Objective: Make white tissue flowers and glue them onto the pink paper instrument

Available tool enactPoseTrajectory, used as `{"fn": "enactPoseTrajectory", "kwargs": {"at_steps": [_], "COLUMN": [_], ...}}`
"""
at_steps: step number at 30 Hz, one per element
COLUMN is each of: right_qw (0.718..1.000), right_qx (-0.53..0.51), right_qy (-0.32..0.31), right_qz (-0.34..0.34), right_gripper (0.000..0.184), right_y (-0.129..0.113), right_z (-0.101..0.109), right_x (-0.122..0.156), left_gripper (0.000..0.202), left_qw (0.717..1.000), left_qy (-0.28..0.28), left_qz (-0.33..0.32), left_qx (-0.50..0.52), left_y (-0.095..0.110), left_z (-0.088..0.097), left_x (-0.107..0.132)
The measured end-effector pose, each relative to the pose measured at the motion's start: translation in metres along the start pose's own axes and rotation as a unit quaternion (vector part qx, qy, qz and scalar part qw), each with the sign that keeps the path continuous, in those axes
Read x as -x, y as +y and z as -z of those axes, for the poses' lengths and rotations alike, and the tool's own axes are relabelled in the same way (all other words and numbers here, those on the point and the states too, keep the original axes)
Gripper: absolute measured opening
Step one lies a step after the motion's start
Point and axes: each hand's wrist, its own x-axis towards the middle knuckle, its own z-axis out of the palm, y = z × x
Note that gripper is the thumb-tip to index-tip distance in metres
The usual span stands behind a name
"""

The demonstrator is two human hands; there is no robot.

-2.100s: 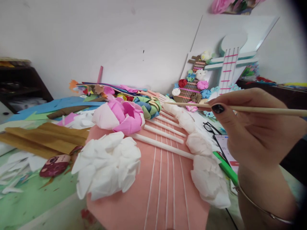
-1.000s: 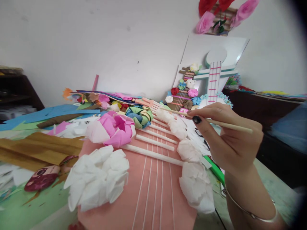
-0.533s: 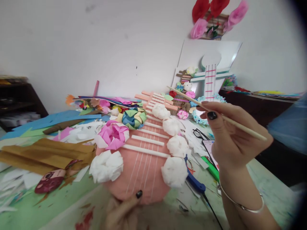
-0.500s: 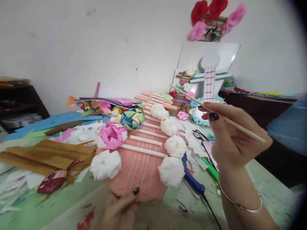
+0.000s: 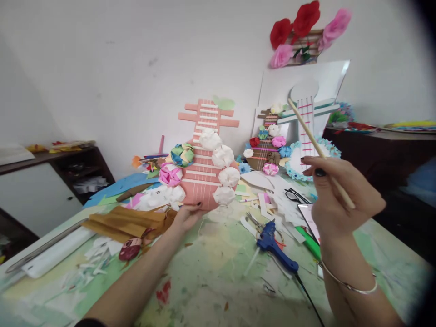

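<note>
My left hand (image 5: pixel 185 216) grips the bottom edge of a pink paper guitar (image 5: pixel 203 175) and holds it upright at arm's length on the table. White paper flowers (image 5: pixel 225 168) run down its right side; a pink flower (image 5: pixel 170 174) and a green-blue one (image 5: pixel 182 154) sit on its left. My right hand (image 5: pixel 340 200) is closed on a thin wooden stick (image 5: pixel 318 147) that points up and to the left, well to the right of the guitar. A bracelet circles that wrist.
A blue glue gun (image 5: pixel 274 247) lies on the green table (image 5: pixel 211 281) with scissors, glasses (image 5: pixel 294 195), a phone and paper scraps. Brown folded paper (image 5: pixel 126 222) lies at left. Other paper guitars (image 5: pixel 269 141) lean on the back wall below red and pink flowers (image 5: pixel 303 27).
My left hand has pushed the pink guitar away and stood it upright; before, it lay close under the camera. My right hand has tilted the stick from level to steeply upward.
</note>
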Motion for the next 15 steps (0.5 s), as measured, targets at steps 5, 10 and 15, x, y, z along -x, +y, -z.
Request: {"fn": "enactPoseTrajectory", "kwargs": {"at_steps": [5,10,15], "right_qw": [0.998,0.994,0.997], "right_qx": [-0.033,-0.076,-0.044], "right_qy": [-0.056,-0.051,-0.005], "right_qz": [0.002,0.051,0.062], "right_gripper": [0.028,0.029,0.031], "right_y": [0.000,0.009,0.010], "right_z": [-0.004,-0.016,-0.022], "right_x": [0.004,0.013,0.020], "left_gripper": [0.062,0.052,0.045], "left_qw": [0.999,0.999,0.997], "left_qy": [-0.025,-0.012,0.032], "left_qz": [0.018,0.039,0.063], "left_qx": [0.013,0.012,0.015], "left_y": [-0.014,-0.028,-0.035], "left_z": [-0.013,-0.011,-0.008], "left_x": [-0.036,-0.046,-0.047]}}
